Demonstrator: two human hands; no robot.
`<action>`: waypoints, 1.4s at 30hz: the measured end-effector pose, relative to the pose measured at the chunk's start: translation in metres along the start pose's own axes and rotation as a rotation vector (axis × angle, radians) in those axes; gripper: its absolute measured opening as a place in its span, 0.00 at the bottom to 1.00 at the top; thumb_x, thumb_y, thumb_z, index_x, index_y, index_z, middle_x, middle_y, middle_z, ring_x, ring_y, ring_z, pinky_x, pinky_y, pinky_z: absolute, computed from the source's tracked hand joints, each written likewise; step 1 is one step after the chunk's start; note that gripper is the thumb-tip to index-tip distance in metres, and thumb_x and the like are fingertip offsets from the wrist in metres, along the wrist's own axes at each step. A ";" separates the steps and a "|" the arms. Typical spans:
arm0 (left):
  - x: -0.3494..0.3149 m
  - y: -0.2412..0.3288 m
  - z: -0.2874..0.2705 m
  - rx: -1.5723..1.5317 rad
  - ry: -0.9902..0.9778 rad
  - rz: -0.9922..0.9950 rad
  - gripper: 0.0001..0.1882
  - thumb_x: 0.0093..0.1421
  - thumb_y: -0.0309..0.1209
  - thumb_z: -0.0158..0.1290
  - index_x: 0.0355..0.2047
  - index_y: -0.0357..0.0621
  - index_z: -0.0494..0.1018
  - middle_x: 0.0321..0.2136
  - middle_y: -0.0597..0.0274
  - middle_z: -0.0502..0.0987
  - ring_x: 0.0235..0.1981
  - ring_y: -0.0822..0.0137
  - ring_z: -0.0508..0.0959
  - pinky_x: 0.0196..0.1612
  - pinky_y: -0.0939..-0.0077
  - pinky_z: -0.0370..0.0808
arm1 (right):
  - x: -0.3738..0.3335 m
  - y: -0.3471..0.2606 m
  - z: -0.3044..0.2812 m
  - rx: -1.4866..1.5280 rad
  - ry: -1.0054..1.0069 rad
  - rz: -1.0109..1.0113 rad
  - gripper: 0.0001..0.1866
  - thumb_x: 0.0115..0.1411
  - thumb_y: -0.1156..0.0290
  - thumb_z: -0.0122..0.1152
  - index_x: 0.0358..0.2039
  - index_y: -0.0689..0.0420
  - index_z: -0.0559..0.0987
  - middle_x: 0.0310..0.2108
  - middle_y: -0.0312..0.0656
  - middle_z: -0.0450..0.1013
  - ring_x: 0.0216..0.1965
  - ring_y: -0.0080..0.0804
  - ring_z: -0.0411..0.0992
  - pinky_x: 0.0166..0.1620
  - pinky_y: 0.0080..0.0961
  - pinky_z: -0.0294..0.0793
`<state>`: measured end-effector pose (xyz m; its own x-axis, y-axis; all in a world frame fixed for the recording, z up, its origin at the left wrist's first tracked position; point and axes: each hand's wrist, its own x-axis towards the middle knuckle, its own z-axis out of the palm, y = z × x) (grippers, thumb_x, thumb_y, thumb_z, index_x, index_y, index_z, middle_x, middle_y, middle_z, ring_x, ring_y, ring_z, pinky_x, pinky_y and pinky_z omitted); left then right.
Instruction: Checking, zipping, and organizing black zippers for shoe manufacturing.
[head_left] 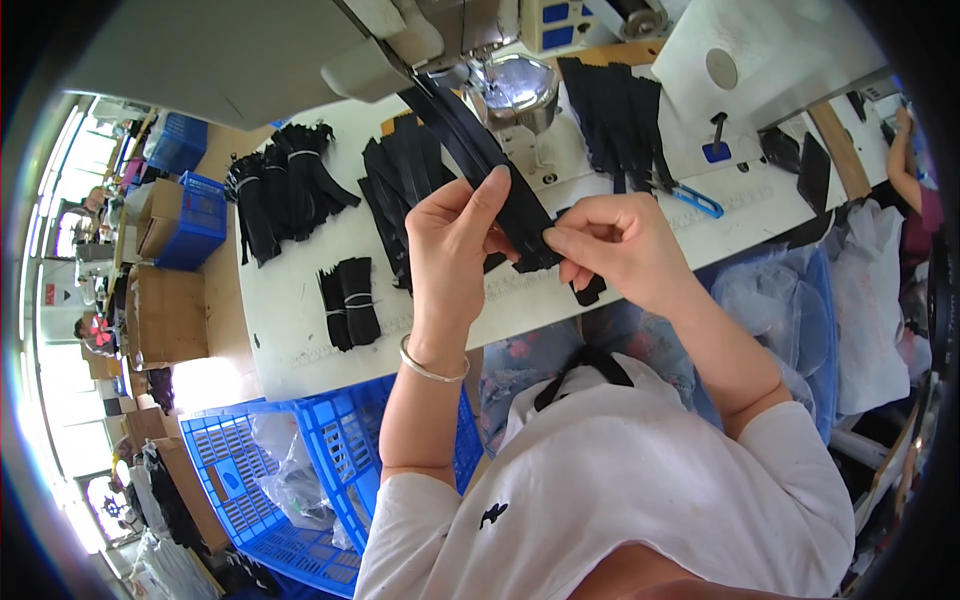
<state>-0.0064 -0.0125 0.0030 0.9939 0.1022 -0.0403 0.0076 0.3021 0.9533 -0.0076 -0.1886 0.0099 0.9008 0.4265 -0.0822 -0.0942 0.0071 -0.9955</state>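
Black strip (525,215): one in hand, flat, matte, fabric-like, with raised lines along its length. Held above the white tabletop (290,325), in front of the sewing machine (230,55). Long axis slants from upper left, close under the machine head, down to lower right, toward the wearer. Whether the far end sits in the machine, cannot tell.

Left hand (450,235): thumb pressed flat on the strip's face, pinching it partway along; other fingers curled behind, partly hidden. One pale bangle (432,372) at that wrist. Right hand (625,245): thumb and forefinger pinching the strip's edge by the near end.

Counts: two loose piles of similar strips, one left (385,200), one fanned at right (620,125). Far-left tied bundles (310,180) overlap; number unclear. One smaller tied clump (355,305) nearer the edge. One blue-handled tool (698,201), touching or just beside the fanned pile.
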 end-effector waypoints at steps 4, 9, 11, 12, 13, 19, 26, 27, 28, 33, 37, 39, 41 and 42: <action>0.008 0.002 0.003 -0.137 0.007 -0.002 0.14 0.60 0.32 0.57 0.19 0.39 0.73 0.17 0.64 0.75 0.13 0.78 0.71 0.14 0.85 0.66 | 0.001 -0.001 0.007 -0.009 0.053 -0.046 0.08 0.59 0.72 0.61 0.27 0.65 0.79 0.18 0.37 0.74 0.19 0.18 0.72 0.23 0.13 0.71; 0.019 0.008 0.005 -0.172 0.025 -0.033 0.12 0.60 0.30 0.57 0.19 0.41 0.74 0.17 0.66 0.75 0.12 0.80 0.69 0.13 0.86 0.62 | 0.002 -0.005 0.015 0.014 0.087 -0.094 0.09 0.59 0.72 0.60 0.25 0.64 0.77 0.18 0.36 0.74 0.20 0.15 0.72 0.25 0.13 0.70; 0.021 0.015 0.010 -0.180 0.020 -0.046 0.12 0.60 0.29 0.56 0.19 0.41 0.74 0.17 0.66 0.75 0.13 0.81 0.69 0.13 0.86 0.61 | 0.003 -0.006 0.016 0.071 0.105 -0.120 0.09 0.60 0.73 0.60 0.25 0.63 0.77 0.18 0.37 0.74 0.19 0.16 0.72 0.23 0.13 0.70; 0.023 0.017 0.012 -0.186 0.016 -0.061 0.13 0.60 0.29 0.56 0.19 0.41 0.74 0.17 0.67 0.75 0.13 0.82 0.68 0.14 0.87 0.60 | 0.005 -0.006 0.016 0.069 0.105 -0.123 0.09 0.60 0.73 0.60 0.25 0.63 0.77 0.18 0.37 0.74 0.19 0.16 0.72 0.23 0.13 0.70; 0.025 0.018 0.011 -0.188 0.015 -0.057 0.13 0.60 0.29 0.56 0.19 0.41 0.74 0.17 0.67 0.75 0.13 0.82 0.68 0.14 0.87 0.60 | 0.008 -0.007 0.017 0.082 0.114 -0.141 0.08 0.60 0.73 0.60 0.25 0.63 0.77 0.18 0.37 0.74 0.19 0.16 0.72 0.23 0.13 0.71; 0.034 0.024 0.008 -0.094 -0.030 -0.043 0.14 0.60 0.31 0.56 0.17 0.44 0.72 0.14 0.72 0.71 0.13 0.84 0.64 0.15 0.88 0.55 | 0.015 -0.009 0.019 0.145 0.130 -0.129 0.07 0.60 0.73 0.60 0.27 0.64 0.78 0.20 0.35 0.74 0.22 0.16 0.73 0.26 0.13 0.72; 0.036 0.021 0.008 -0.022 0.031 -0.028 0.16 0.59 0.32 0.57 0.15 0.46 0.70 0.13 0.77 0.66 0.12 0.86 0.60 0.15 0.88 0.52 | 0.016 -0.006 0.023 0.133 0.148 -0.157 0.07 0.60 0.74 0.59 0.28 0.64 0.78 0.21 0.36 0.75 0.22 0.17 0.74 0.25 0.13 0.72; 0.036 0.020 0.008 -0.022 0.032 -0.022 0.16 0.59 0.33 0.57 0.15 0.47 0.70 0.13 0.77 0.66 0.13 0.86 0.59 0.15 0.88 0.52 | 0.016 -0.006 0.023 0.124 0.144 -0.157 0.07 0.60 0.74 0.59 0.28 0.64 0.78 0.21 0.36 0.75 0.22 0.17 0.74 0.25 0.13 0.72; 0.035 0.020 0.009 -0.030 0.032 -0.021 0.16 0.59 0.33 0.57 0.15 0.47 0.70 0.13 0.77 0.66 0.13 0.86 0.59 0.15 0.88 0.52 | 0.016 -0.006 0.024 0.124 0.148 -0.164 0.07 0.60 0.74 0.59 0.28 0.65 0.78 0.21 0.36 0.75 0.22 0.17 0.73 0.25 0.13 0.72; 0.025 0.004 0.001 0.135 0.025 0.018 0.16 0.61 0.35 0.56 0.17 0.46 0.70 0.14 0.76 0.67 0.14 0.85 0.62 0.16 0.88 0.56 | 0.018 -0.003 0.021 0.095 0.153 -0.160 0.07 0.60 0.74 0.59 0.28 0.65 0.78 0.21 0.38 0.75 0.22 0.17 0.73 0.25 0.14 0.72; 0.002 -0.006 -0.004 -0.360 -0.222 -0.274 0.09 0.67 0.33 0.46 0.33 0.42 0.71 0.28 0.63 0.77 0.25 0.75 0.76 0.38 0.72 0.81 | 0.020 0.001 0.015 0.027 0.155 -0.148 0.09 0.61 0.73 0.59 0.29 0.66 0.78 0.22 0.39 0.76 0.24 0.19 0.75 0.27 0.15 0.75; -0.004 -0.009 -0.004 -0.421 -0.268 -0.245 0.09 0.68 0.32 0.45 0.33 0.42 0.71 0.30 0.61 0.77 0.29 0.72 0.77 0.39 0.69 0.80 | 0.018 -0.003 0.013 0.019 0.132 -0.118 0.10 0.61 0.71 0.59 0.29 0.67 0.78 0.22 0.39 0.76 0.26 0.21 0.77 0.30 0.17 0.78; -0.002 -0.018 -0.010 -0.402 -0.266 -0.213 0.08 0.67 0.31 0.46 0.33 0.42 0.70 0.30 0.61 0.77 0.30 0.72 0.77 0.39 0.69 0.80 | 0.019 -0.003 0.010 -0.005 0.123 -0.105 0.10 0.61 0.71 0.59 0.29 0.66 0.78 0.22 0.39 0.76 0.25 0.21 0.76 0.29 0.16 0.77; -0.001 -0.021 -0.012 -0.380 -0.267 -0.186 0.07 0.67 0.30 0.46 0.33 0.42 0.70 0.30 0.61 0.77 0.31 0.72 0.77 0.39 0.70 0.79 | 0.019 -0.002 0.009 -0.027 0.119 -0.091 0.10 0.61 0.70 0.59 0.29 0.66 0.78 0.22 0.39 0.76 0.24 0.20 0.76 0.27 0.16 0.76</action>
<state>-0.0093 -0.0074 -0.0205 0.9733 -0.2176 -0.0735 0.1963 0.6215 0.7584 0.0062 -0.1719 0.0109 0.9490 0.3152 0.0051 0.0001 0.0158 -0.9999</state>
